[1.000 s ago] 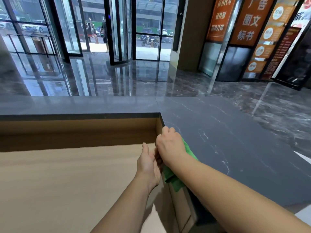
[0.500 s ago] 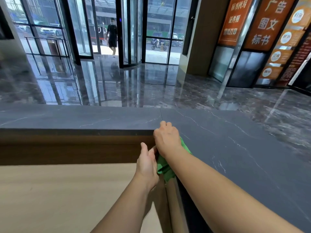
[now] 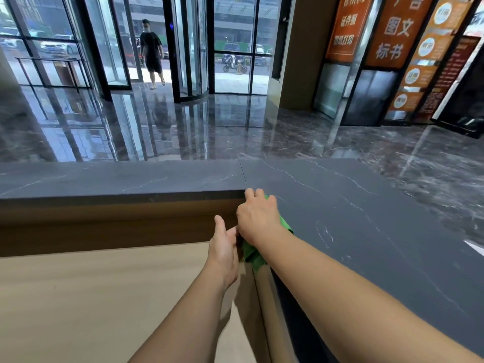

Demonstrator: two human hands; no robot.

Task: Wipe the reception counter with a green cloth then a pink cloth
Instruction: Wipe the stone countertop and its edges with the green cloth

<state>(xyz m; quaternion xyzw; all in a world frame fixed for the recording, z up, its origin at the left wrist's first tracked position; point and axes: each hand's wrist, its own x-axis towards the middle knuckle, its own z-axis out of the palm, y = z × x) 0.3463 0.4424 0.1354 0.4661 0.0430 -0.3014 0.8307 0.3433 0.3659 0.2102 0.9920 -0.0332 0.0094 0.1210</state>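
The dark grey marble reception counter (image 3: 353, 218) forms an L around a lower wooden desk. My right hand (image 3: 258, 217) presses a green cloth (image 3: 252, 254) onto the counter's inner corner; most of the cloth is under the hand, and a fold hangs over the inner edge. My left hand (image 3: 224, 247) is just left of it, below the counter edge, fingers against the hanging cloth and the wooden inner wall; whether it grips the cloth is hidden. No pink cloth is in view.
A light wooden desk surface (image 3: 104, 297) lies below the counter on my side. Beyond the counter is a glossy dark lobby floor (image 3: 209, 132), glass doors with a person (image 3: 152, 51) walking in, and orange signs (image 3: 398, 30) at the right.
My right hand with the green cloth has slid forward along the inner edge to the counter's corner. The view has tilted up, and the person at the doors has come closer.
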